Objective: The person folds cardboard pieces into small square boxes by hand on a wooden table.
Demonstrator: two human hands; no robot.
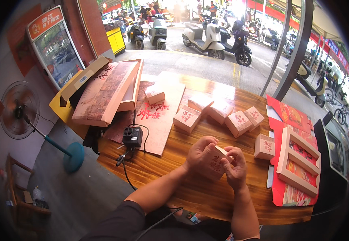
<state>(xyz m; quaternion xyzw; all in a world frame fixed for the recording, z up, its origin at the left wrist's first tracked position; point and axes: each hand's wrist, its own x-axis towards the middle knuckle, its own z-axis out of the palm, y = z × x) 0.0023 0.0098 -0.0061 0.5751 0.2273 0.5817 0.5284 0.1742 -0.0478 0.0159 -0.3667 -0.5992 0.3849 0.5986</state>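
Observation:
Between my two hands, over the near part of the wooden table [150, 168], is a small pinkish cardboard box [212, 168] with dark red characters on its side. My left hand [201, 153] wraps its left side and upper edge. At the right upper edge, my right hand [235, 164] pinches the box near a pale flap, fingers closed. Beyond my hands stand several matching small boxes, among them one box [187, 119] at the left and another [238, 123] to its right. A separate box [265, 146] sits just right of my right hand.
A pink divider frame [281, 168] lies on red printed card [277, 195] at the right. Large boxes [106, 94] lean at the far left, beside a flat printed board [164, 128] and a black cabled device [132, 136]. A fan [74, 156] stands left; scooters [204, 40] are parked beyond.

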